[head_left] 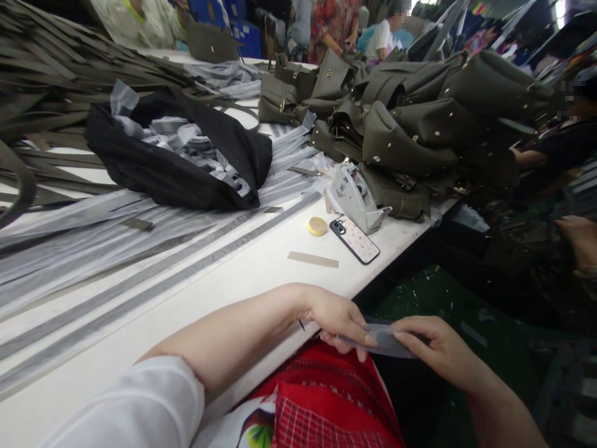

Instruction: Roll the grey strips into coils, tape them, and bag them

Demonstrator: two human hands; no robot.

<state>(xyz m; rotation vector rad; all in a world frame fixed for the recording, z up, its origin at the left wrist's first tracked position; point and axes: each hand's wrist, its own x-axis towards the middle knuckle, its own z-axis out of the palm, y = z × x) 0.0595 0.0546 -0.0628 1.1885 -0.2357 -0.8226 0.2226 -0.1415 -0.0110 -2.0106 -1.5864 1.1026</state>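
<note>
Between my two hands stretches a translucent plastic sleeve (385, 336), held above my lap just off the table's front edge. My left hand (342, 323) grips its left end, thumb on top and fingers curled below. At the other end, my right hand (431, 342) pinches it between thumb and fingers. Whether anything lies inside the sleeve I cannot make out. On the white table (252, 267) beyond my hands lie a tan strip (313, 259), a phone (355, 239), a yellow tape roll (317, 226) and a grey tape dispenser (357, 198).
A black cloth bag (172, 168) with plastic-wrapped pieces stands among long plastic-wrapped straps (93, 236). Olive straps (51, 74) pile up at the far left. Olive handbags (405, 124) are heaped at the back right. Several people stand beyond the table; another person's hand (578, 236) shows at right.
</note>
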